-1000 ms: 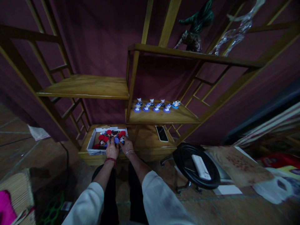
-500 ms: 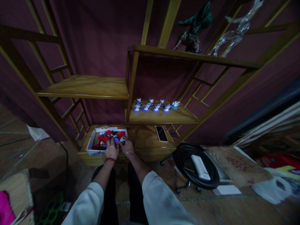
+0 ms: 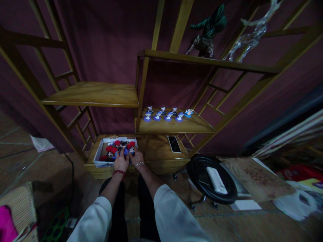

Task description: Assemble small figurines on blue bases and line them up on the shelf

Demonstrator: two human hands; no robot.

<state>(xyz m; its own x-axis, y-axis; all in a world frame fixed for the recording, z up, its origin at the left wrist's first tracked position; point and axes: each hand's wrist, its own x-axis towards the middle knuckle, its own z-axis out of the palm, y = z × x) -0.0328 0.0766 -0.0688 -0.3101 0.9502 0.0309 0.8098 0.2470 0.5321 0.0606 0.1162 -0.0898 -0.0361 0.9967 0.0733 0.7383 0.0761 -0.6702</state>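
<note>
A shallow white cardboard box [image 3: 97, 154] stands on the low wooden ledge, holding several small figurines with red [image 3: 117, 143], black and purple parts. Both my hands reach over its near right corner, side by side. My left hand [image 3: 121, 162] has its fingers bent down around a purple figurine [image 3: 125, 151], partly covered by the fingers. In the fingers of my right hand [image 3: 137, 157] is a small blue-and-white figurine [image 3: 132, 151]. A beaded red bracelet circles my left wrist, a thin silvery one my right.
Purple-based figurines [image 3: 168, 116] stand in a row on the middle shelf [image 3: 174, 127], with darker ones behind. A phone [image 3: 174, 144] lies on the lower ledge. Right of my legs is a black stool [image 3: 196, 168] bearing a white box [image 3: 216, 180]. Two statues [image 3: 208, 35] stand above.
My hands stay at the box corner with only slight finger movement. The view shifts very slightly.
</note>
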